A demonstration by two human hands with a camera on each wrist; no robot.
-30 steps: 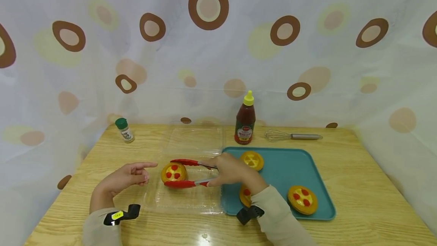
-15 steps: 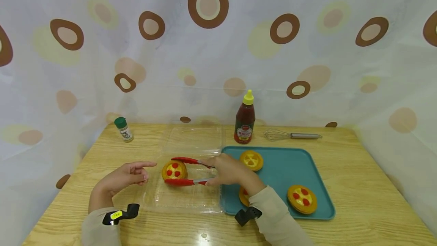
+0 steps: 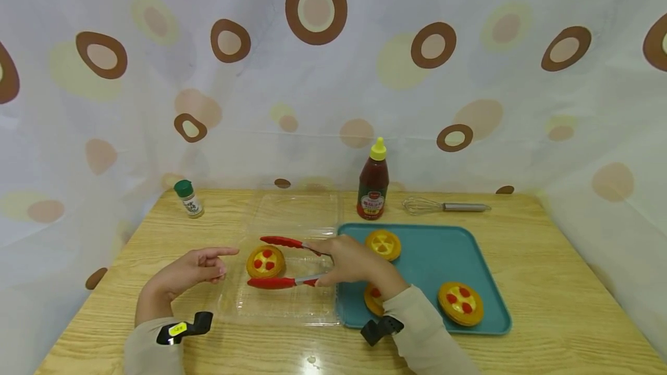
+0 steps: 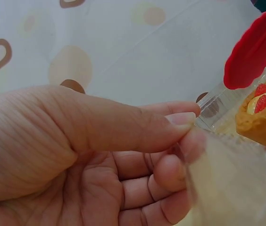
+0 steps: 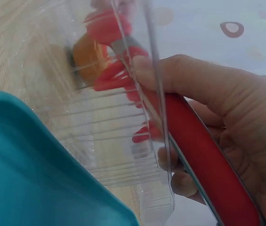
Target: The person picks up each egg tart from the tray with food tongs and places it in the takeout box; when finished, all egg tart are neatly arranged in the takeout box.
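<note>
My right hand [image 3: 346, 259] grips red-tipped tongs [image 5: 203, 160] with red handles. Their two red ends are spread, one on the far side and one on the near side of a small egg tart [image 3: 266, 262] topped with red pieces. The tart sits in the left part of a clear plastic container [image 3: 292, 311] whose lid is folded back. At the container's left edge, my left hand [image 3: 195, 268] has its index finger stretched out. The left wrist view shows the left thumb [image 4: 170, 125] and a finger pinching the container's thin rim.
A teal tray [image 3: 427, 259] at the right holds a plain tart [image 3: 384, 245], a red-topped tart [image 3: 461, 304] and another partly hidden by the right wrist. Behind stand a sauce bottle [image 3: 373, 187] and a green-capped shaker [image 3: 189, 198]; a whisk [image 3: 448, 207] lies nearby.
The tongs were close against both sides of the tart; now their ends have spread apart from it. The tart stays in the container. The left hand keeps its place.
</note>
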